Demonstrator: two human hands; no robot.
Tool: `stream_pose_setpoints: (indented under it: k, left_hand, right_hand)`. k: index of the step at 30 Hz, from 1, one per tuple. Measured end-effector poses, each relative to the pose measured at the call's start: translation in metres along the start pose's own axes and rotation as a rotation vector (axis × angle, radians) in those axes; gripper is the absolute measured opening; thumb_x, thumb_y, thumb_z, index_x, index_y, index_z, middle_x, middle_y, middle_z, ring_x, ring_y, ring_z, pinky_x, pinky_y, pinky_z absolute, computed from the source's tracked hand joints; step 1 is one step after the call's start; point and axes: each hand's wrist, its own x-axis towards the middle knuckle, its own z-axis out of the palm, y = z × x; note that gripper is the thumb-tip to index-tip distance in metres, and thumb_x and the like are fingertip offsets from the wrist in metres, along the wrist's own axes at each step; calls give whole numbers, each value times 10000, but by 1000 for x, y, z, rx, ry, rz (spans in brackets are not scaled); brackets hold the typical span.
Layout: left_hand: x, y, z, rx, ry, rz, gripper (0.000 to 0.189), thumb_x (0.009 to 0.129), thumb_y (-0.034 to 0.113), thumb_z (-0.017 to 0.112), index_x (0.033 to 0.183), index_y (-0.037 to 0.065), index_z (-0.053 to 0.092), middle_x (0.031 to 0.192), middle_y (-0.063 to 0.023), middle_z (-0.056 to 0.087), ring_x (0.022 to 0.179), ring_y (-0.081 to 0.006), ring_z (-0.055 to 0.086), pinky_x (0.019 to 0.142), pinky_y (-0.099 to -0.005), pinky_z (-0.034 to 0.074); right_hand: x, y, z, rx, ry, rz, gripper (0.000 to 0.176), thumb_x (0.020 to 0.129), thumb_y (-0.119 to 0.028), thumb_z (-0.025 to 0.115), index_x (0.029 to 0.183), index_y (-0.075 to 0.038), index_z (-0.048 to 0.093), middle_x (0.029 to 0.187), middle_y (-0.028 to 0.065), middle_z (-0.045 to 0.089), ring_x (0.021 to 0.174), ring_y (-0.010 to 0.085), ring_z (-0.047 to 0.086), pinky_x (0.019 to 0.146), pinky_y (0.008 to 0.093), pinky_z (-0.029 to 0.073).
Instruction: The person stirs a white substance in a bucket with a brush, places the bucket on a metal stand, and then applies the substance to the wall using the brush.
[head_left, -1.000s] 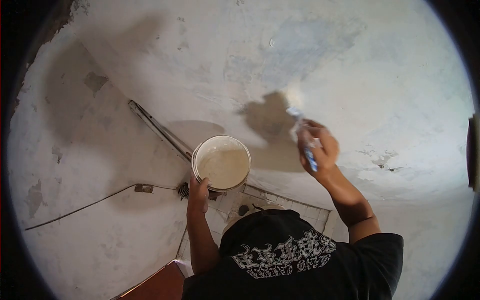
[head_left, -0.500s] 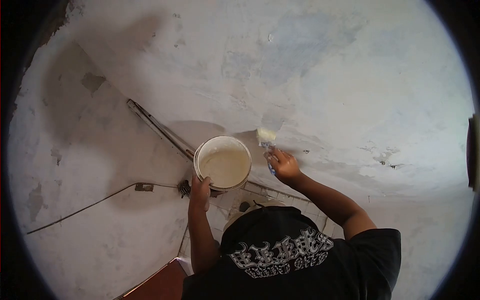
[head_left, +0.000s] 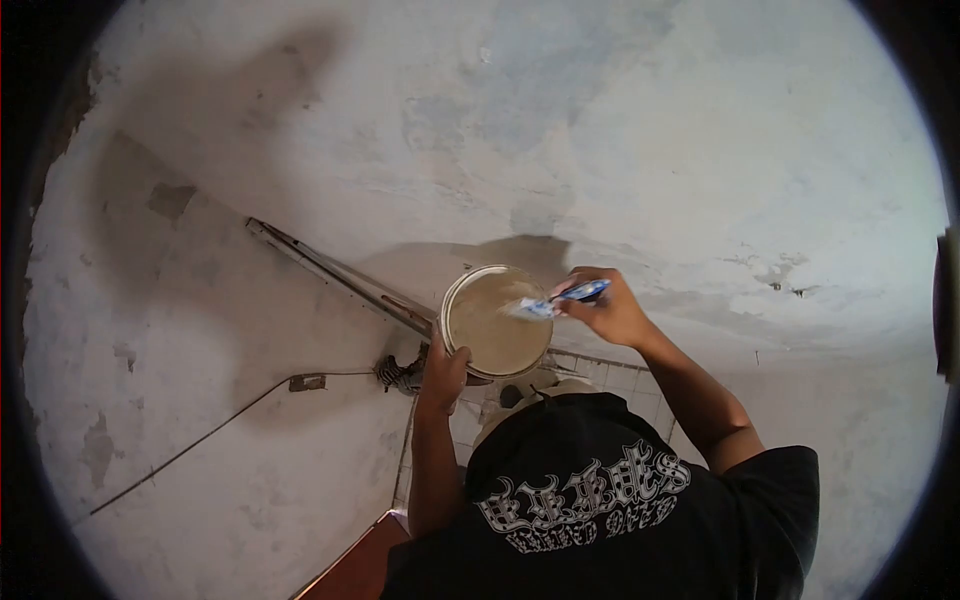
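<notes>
My left hand grips a round white bucket at its near left rim, thumb over the edge. Pale, cream-coloured paint covers the bucket's inside as seen from above. In my right hand is a paintbrush with a blue, paint-smeared handle, fingers closed around it. The brush points left, its bristles over the bucket's mouth at the paint. Whether the bristle tips are dipped in is hard to make out.
A patchy whitewashed wall fills the upper view. A long metal strip runs diagonally behind the bucket. At left, a cable leads past a small box on the wall. Floor tiles and a reddish-brown panel show below.
The paintbrush has come away from the wall, down and over the bucket, its bristles now at the paint. In the view, bucket and left hand have shifted right.
</notes>
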Motion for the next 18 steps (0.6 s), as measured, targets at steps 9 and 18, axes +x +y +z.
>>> stream_pose_setpoints:
  k: [9,18]
  left_hand:
    - [-3,24,53,336,-148,71,729,883,90,551,1530,-47,247,1396,-252,514,1270,-298,533,1067,-380,410]
    - [22,15,92,477,-343,182,694,882,96,554,1509,-35,287,1360,-244,551,1247,-321,557,1059,-399,417]
  right_hand:
    - [-16,53,25,-546,-191,-84,217,793,-53,699,993,29,725,964,207,698,873,383,678,831,431,544]
    - [-44,68,-5,-612,-221,93,250,773,-49,699,1010,25,734,971,219,714,942,376,682,878,431,540]
